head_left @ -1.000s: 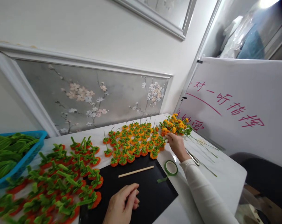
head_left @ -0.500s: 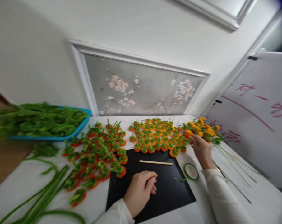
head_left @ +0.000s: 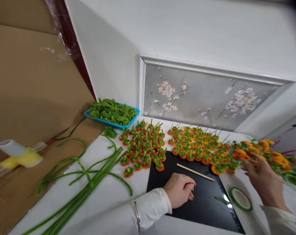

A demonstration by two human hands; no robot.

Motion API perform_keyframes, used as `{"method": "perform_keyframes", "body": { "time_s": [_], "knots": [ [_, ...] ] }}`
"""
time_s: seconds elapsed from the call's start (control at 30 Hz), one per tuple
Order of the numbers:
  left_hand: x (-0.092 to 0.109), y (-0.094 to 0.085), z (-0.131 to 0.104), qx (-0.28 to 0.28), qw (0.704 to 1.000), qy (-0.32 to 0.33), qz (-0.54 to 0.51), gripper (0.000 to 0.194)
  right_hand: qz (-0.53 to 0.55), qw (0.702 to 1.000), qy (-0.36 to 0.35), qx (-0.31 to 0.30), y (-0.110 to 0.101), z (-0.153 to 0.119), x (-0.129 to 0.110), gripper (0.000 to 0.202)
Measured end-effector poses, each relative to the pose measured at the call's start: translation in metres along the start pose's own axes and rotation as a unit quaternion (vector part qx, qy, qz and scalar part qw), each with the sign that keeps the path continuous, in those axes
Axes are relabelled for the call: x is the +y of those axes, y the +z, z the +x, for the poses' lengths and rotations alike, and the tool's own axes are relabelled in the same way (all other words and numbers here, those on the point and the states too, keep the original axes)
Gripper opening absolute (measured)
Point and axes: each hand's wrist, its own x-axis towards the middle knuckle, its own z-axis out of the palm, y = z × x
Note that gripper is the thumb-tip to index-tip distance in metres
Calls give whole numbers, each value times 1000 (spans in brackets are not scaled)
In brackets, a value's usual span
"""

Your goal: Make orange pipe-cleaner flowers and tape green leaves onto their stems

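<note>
My left hand (head_left: 179, 191) rests on a black mat (head_left: 204, 205) with its fingers curled in and the thumb against them; nothing sticks out of it. A thin wooden stick (head_left: 195, 172) lies on the mat just beyond it. On the right, my right hand (head_left: 264, 179) is at a heap of orange-yellow fuzzy flowers (head_left: 280, 160) with green stems. Its fingertips are bent and a little blurred among the blooms, so a grip does not show. Below that hand lies a roll of green tape (head_left: 241, 199), its loose end on the mat.
Rows of orange flower heads with green stems up (head_left: 143, 147) and yellow-orange ones (head_left: 196, 142) stand behind the mat. A blue tray (head_left: 135, 114) of green fuzzy pieces is at the back left. Long green fuzzy stems (head_left: 89, 182) lie left, by cardboard (head_left: 35, 98) and a white roll (head_left: 12, 148).
The view has swung left, so the table things sit further right and more cardboard shows. My left hand stays curled on the mat; my right hand remains at the flower heap.
</note>
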Motion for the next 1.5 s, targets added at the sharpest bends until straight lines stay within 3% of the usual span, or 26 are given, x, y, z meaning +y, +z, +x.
{"method": "perform_keyframes", "body": {
  "time_s": [0.1, 0.23, 0.3, 0.47, 0.57, 0.63, 0.87, 1.1, 1.23, 1.3, 1.4, 1.5],
  "knots": [
    [0, 0, 2, 8, 1000, 1, 7, 28, -61, 997, -4, 54, -8, 3, -16, 47],
    [1, -4, 5, 8, 1000, 14, 19, 28, -20, 995, -26, 93, -13, -11, -50, 45],
    [2, -8, 10, 12, 999, 28, 31, 29, 37, 992, -83, 88, -9, -24, -72, 37],
    [4, -18, 30, -1, 995, 69, 75, 29, 47, 975, -219, -5, 14, -58, -132, 23],
    [9, -24, 30, 13, 988, 90, 122, 18, 68, 935, -317, -145, 23, -81, -162, 20],
    [11, -28, 29, 35, 983, 95, 150, 18, 70, 933, -308, -174, 27, -90, -172, 19],
    [7, -26, 31, 60, 974, 108, 191, 21, 54, 925, -323, -194, 23, -85, -169, 25],
    [10, -22, 20, 44, 969, 143, 199, 28, 99, 903, -359, -215, 17, -94, -170, 27],
    [11, -19, 18, 28, 968, 151, 196, 26, 96, 897, -368, -226, 8, -86, -167, 25],
    [10, -16, 17, 14, 971, 148, 188, 25, 99, 904, -350, -224, -5, -74, -157, 24],
    [8, -11, 14, -6, 974, 146, 173, 26, 122, 949, -228, -183, -29, -57, -127, 16],
    [7, -8, 11, -14, 976, 144, 166, 28, 43, 950, -200, -237, -47, -48, -92, 7]
  ]
}}
